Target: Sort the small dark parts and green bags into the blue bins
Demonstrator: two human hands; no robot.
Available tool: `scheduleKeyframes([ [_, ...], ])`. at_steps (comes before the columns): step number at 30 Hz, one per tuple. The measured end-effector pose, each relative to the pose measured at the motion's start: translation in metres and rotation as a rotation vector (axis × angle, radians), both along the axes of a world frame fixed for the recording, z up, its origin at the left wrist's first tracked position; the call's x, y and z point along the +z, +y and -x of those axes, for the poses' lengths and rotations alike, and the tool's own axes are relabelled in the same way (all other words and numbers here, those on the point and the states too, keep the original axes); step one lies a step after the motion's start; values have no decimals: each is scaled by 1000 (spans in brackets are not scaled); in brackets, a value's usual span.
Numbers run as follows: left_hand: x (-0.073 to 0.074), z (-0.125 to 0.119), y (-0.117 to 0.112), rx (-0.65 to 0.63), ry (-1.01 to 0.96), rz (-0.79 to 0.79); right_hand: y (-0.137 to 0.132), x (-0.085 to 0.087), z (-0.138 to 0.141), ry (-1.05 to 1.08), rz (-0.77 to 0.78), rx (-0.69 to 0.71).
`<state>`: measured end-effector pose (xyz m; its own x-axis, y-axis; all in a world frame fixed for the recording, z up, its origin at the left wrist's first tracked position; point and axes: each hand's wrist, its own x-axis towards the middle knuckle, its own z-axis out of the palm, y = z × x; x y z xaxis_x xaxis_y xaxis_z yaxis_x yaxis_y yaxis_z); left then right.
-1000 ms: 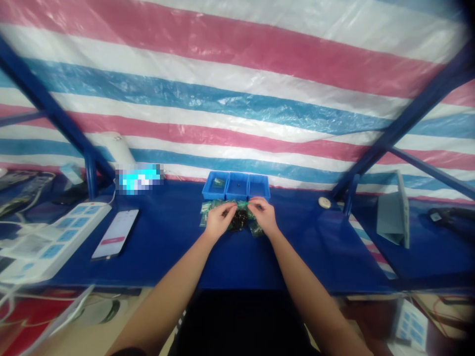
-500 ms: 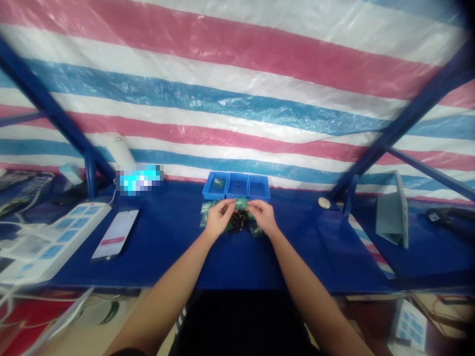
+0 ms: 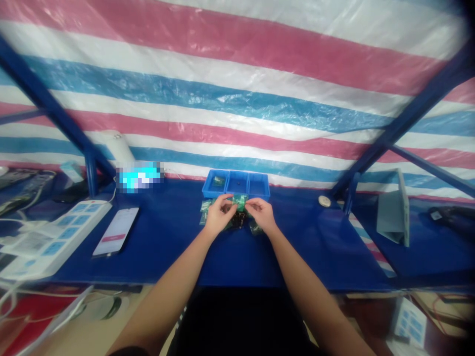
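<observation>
Between my two hands a small green circuit board (image 3: 239, 200) is held up, just in front of the blue bins. My left hand (image 3: 219, 213) pinches its left side with thumb and fingers. On the other side my right hand (image 3: 261, 213) has its fingertips closed at the board's right edge; whether they also hold a tiny part is too small to tell. Below the hands lies a pile of small dark parts (image 3: 237, 221). More green circuit boards (image 3: 205, 205) lie left of the pile, and another board (image 3: 256, 228) sits under my right hand.
Three joined blue bins (image 3: 259, 186) stand behind the hands; the left one holds a green board, the middle one a tiny dark piece. A phone (image 3: 116, 231) and a white power strip (image 3: 55, 242) lie left. A round disc (image 3: 324, 201) and a grey tablet stand (image 3: 393, 210) are right.
The green board has been raised slightly and tilted so more of its face shows. Both hands stay nearly in place, the right one shifting a little left.
</observation>
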<state>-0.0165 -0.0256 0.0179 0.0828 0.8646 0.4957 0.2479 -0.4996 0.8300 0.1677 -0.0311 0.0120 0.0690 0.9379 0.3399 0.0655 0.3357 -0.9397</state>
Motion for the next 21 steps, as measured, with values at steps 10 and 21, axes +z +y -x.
scheduleKeyframes([
  [10,0,0,-1,-6,17,1,-1,3,0,-10,27,3],
  [21,1,2,0,63,62,-4,2,-4,2,31,94,19],
])
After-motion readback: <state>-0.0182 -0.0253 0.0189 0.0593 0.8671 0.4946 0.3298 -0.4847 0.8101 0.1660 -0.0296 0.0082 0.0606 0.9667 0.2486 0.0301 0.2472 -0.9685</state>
